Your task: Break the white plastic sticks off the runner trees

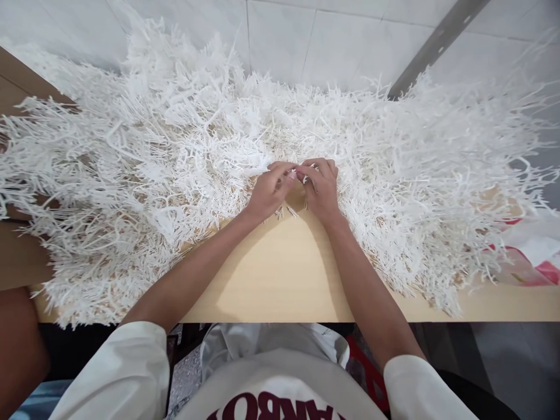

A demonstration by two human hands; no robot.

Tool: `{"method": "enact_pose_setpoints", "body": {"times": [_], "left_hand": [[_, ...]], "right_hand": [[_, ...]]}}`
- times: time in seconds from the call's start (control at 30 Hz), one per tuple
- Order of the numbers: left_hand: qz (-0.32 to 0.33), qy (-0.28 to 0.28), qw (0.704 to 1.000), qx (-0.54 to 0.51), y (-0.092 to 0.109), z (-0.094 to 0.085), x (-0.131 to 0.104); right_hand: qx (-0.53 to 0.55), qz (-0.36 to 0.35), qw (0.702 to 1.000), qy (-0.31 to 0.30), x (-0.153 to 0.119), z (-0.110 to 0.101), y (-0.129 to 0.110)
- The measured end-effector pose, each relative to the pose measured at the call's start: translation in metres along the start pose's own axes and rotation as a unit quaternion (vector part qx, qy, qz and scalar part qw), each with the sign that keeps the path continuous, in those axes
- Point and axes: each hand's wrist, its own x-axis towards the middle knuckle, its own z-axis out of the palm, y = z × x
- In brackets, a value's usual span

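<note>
My left hand (272, 188) and my right hand (320, 182) meet at the near edge of a big heap of white branching plastic sprigs (184, 140). Thumb and fingers of each hand are pinched together, tips almost touching. Between them shows a small white piece, likely a bit of sprig, mostly hidden by the fingers. A few loose white sprig pieces (289, 211) lie on the wooden table (280, 268) just below my hands.
The sprigs spread across the table to both sides. A clear plastic bag with red print (529, 259) lies at the right. Cardboard (21, 256) stands at the left, beside another person's arm (20, 344). Behind is a tiled wall (280, 41) with a grey metal post (433, 46).
</note>
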Motion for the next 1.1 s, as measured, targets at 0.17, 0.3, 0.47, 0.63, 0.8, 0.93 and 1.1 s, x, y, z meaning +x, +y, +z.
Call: {"method": "enact_pose_setpoints", "body": {"times": [0.17, 0.3, 0.47, 0.63, 0.8, 0.93, 1.1], "left_hand": [[0.029, 0.043, 0.996, 0.069, -0.001, 0.002, -0.005], [0.042, 0.096, 0.985, 0.14, 0.002, 0.004, -0.01], [0.032, 0.085, 0.979, 0.182, 0.007, 0.005, -0.011], [0.038, 0.064, 0.982, 0.172, 0.007, 0.004, -0.012], [0.016, 0.073, 0.991, 0.114, 0.004, 0.001, -0.008], [0.001, 0.04, 0.999, 0.028, 0.001, 0.001, -0.002], [-0.032, -0.012, 0.999, -0.012, 0.003, 0.002, -0.002]], "right_hand": [[-0.025, -0.013, 0.999, -0.021, -0.001, 0.001, 0.0], [-0.047, -0.016, 0.998, -0.033, -0.002, 0.0, -0.004], [-0.091, -0.01, 0.995, -0.027, -0.003, 0.002, -0.009], [-0.074, 0.064, 0.995, -0.003, -0.001, 0.006, 0.002], [-0.01, 0.069, 0.997, 0.037, 0.001, 0.006, 0.008], [0.066, 0.057, 0.995, 0.043, 0.001, 0.002, 0.002], [0.117, 0.038, 0.992, 0.041, 0.001, -0.004, 0.001]]}}
